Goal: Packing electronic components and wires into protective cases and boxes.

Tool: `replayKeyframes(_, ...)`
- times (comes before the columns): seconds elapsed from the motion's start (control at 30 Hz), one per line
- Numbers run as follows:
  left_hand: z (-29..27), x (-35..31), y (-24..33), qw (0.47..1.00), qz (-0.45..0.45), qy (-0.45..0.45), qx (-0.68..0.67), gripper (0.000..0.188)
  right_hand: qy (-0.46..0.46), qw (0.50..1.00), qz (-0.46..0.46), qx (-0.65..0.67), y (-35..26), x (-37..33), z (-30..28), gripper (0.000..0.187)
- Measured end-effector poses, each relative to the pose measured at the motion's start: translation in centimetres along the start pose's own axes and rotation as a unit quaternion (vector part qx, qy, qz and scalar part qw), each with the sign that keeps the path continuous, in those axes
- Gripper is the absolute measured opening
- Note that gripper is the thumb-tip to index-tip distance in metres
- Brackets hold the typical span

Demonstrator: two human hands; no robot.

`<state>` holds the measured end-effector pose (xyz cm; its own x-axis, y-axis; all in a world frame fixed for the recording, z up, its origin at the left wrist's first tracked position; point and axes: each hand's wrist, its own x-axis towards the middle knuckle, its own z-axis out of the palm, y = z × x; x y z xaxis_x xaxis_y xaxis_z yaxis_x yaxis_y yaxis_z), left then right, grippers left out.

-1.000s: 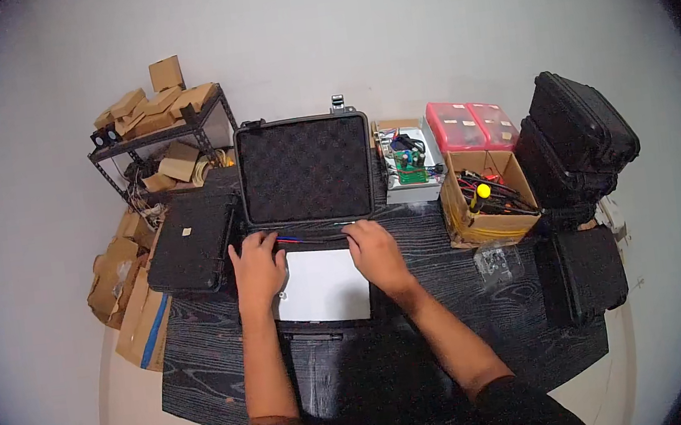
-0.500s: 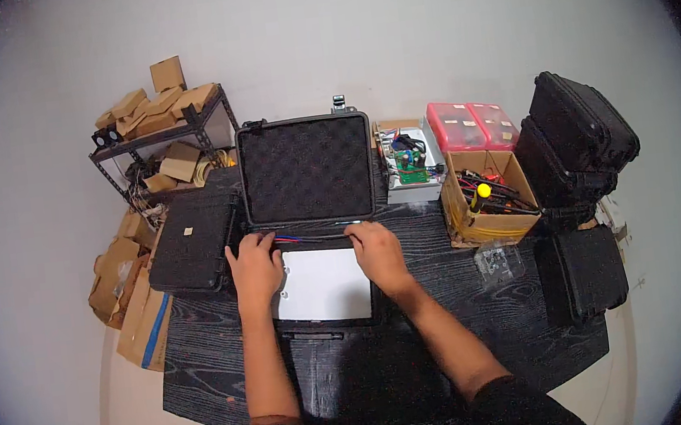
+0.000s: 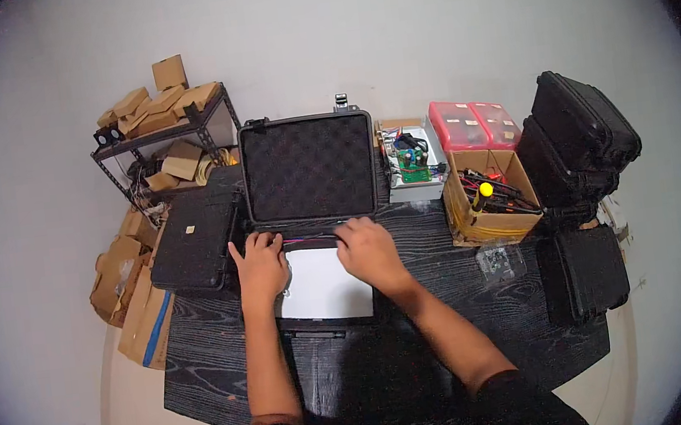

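An open black hard case has its foam-lined lid (image 3: pixel 309 168) standing up at the back and a flat white panel (image 3: pixel 324 286) in its base. Thin red and dark wires (image 3: pixel 302 239) run along the gap behind the panel, between my two hands. My left hand (image 3: pixel 261 270) rests at the panel's back left corner, fingers spread and bent over the left end of the wires. At the back right, my right hand (image 3: pixel 371 253) has its fingers drawn together at the wires' right end. Its fingertips are slightly blurred and partly hidden.
A closed black case (image 3: pixel 193 242) lies at left, near a shelf (image 3: pixel 160 141) with cardboard boxes. On the right are a white box with a green circuit board (image 3: pixel 416 172), red organizers (image 3: pixel 473 123), a cardboard box of tools (image 3: pixel 493 229), a clear bag (image 3: pixel 500 264) and stacked black cases (image 3: pixel 579 135).
My right hand has shifted a little left along the wires, with its fingers more curled. Less of the wires shows between the hands. The left hand stays at the left corner.
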<state>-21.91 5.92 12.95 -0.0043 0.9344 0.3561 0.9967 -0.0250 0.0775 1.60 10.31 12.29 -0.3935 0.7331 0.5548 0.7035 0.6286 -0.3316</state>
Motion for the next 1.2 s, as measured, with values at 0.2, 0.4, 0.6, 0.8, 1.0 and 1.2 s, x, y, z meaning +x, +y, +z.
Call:
replayKeyframes(0.2, -0.3, 0.3, 0.5, 1.000, -0.006, 0.010, -0.018, 0.039, -0.011, 0.995, -0.090, 0.030, -0.8, 1.5, 2.2, 0.026)
replayKeyframes(0.4, -1.0, 0.7, 0.6, 0.991, -0.037, 0.067, -0.107, 0.037, -0.033, 0.995, -0.096, 0.014, -0.4, 1.2, 2.7, 0.028)
replayKeyframes(0.6, -0.9, 0.5, 0.2, 0.998, -0.031, 0.009, -0.054, 0.037, -0.022, 0.994, -0.106, 0.029, -0.4, 0.9, 2.8, 0.028)
replayKeyframes(0.8, -1.2, 0.3, 0.6, 0.999, -0.021, -0.032, -0.016, 0.041, -0.036, 0.994, -0.100, 0.026, -0.3, 0.8, 2.8, 0.029)
replayKeyframes(1.0, -0.3, 0.2, 0.4, 1.000, -0.016, -0.003, -0.013, 0.045, -0.042, 0.995, -0.092, 0.028, -0.6, 0.8, 2.8, 0.030)
replayKeyframes(1.2, -1.0, 0.3, 0.7, 0.999, -0.010, -0.035, -0.017, 0.045, -0.044, 0.994, -0.099, 0.023, -0.5, 0.7, 2.6, 0.032)
